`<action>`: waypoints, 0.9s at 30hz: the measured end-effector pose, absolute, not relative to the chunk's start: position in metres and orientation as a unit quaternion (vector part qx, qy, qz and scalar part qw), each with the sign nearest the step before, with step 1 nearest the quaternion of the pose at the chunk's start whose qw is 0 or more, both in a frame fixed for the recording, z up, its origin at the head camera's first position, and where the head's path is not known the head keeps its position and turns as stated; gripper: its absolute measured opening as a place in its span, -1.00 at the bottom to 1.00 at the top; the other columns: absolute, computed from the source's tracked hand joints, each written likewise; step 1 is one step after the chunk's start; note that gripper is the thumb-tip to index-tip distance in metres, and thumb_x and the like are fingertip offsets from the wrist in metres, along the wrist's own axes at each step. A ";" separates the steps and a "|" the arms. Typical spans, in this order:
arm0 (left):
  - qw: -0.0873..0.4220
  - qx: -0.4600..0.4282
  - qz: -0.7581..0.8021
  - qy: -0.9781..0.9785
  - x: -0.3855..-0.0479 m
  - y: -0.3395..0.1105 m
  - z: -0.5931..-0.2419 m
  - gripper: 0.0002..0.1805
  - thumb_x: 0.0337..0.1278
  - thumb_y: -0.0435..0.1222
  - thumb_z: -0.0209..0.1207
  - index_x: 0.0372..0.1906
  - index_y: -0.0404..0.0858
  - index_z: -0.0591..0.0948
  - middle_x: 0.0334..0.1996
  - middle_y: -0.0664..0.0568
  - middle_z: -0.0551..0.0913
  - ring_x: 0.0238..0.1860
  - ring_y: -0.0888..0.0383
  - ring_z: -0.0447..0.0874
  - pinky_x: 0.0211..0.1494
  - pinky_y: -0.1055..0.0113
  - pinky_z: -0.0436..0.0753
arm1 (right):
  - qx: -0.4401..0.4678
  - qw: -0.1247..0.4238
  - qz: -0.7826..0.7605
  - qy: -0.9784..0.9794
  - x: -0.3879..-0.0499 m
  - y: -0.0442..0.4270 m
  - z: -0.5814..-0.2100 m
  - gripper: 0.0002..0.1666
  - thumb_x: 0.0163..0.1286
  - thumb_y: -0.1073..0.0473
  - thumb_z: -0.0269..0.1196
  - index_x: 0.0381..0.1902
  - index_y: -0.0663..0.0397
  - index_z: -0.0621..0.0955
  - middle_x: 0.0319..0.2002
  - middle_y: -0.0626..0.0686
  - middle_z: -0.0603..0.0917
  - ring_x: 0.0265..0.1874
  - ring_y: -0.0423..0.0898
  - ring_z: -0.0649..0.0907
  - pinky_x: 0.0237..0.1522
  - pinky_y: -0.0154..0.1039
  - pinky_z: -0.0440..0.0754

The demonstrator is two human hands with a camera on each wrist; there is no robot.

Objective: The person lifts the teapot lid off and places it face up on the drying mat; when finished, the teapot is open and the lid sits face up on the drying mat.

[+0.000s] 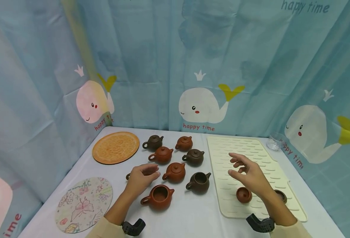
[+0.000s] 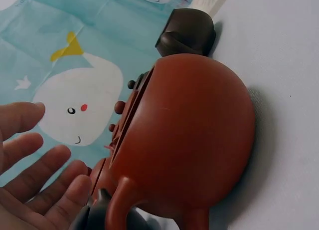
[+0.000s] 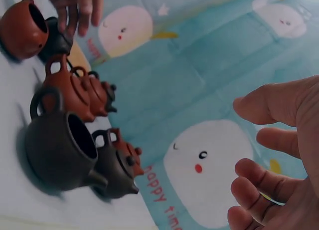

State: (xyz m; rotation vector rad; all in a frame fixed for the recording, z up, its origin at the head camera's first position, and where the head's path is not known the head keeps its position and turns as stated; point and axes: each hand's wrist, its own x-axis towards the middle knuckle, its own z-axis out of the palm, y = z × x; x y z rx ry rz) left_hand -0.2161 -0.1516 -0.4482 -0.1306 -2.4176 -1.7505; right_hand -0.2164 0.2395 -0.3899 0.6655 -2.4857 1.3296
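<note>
The left hand [image 1: 142, 180] hovers behind the lidless red-brown teapot [image 1: 159, 197], over a dark teapot mostly hidden beneath it; its fingers are loosely bent and hold nothing. In the left wrist view the lidless teapot [image 2: 189, 135] fills the middle, beside the spread left hand [image 2: 45, 185]. Above the cream mat [image 1: 222, 185] the right hand [image 1: 252, 177] is raised, fingers apart and empty. Near its wrist lie a red-brown lid [image 1: 244, 195] and a dark lid [image 1: 281, 196], partly hidden. A lidless dark teapot [image 1: 199, 182] stands between the hands.
Several lidded teapots, among them a red-brown one [image 1: 175, 172] and a dark one [image 1: 194, 157], stand farther back. An orange round mat [image 1: 115, 147] and a floral round mat [image 1: 84, 205] lie at the left. A clear glass [image 1: 274, 142] stands at the back right.
</note>
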 end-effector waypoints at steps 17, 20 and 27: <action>0.044 -0.011 -0.483 -0.874 -0.238 -0.131 -0.457 -0.64 0.04 -0.23 0.40 -0.02 -0.20 0.70 -0.15 0.09 0.67 -0.09 0.09 0.60 -0.06 0.13 0.59 | 0.242 0.041 0.505 -0.828 -0.257 0.183 -0.389 -0.41 0.22 0.24 0.37 0.23 -0.03 0.52 -0.09 0.07 0.58 -0.15 0.07 0.54 -0.15 -0.15 0.52; 0.027 -0.013 -0.473 -0.881 -0.240 -0.128 -0.459 -0.66 0.06 -0.23 0.38 -0.02 -0.19 0.70 -0.12 0.08 0.67 -0.11 0.11 0.60 -0.08 0.14 0.59 | 0.254 0.016 0.501 -0.827 -0.265 0.170 -0.395 -0.42 0.21 0.25 0.38 0.22 -0.02 0.53 -0.10 0.08 0.58 -0.16 0.06 0.55 -0.18 -0.09 0.53; 0.022 -0.022 -0.478 -0.878 -0.243 -0.123 -0.461 -0.72 0.08 -0.27 0.37 -0.07 -0.18 0.72 -0.16 0.06 0.68 -0.25 0.16 0.59 -0.24 0.23 0.58 | 0.275 -0.030 0.488 -0.828 -0.273 0.140 -0.394 -0.43 0.23 0.34 0.35 0.22 0.19 0.50 -0.09 0.16 0.58 -0.16 0.12 0.55 -0.22 -0.07 0.53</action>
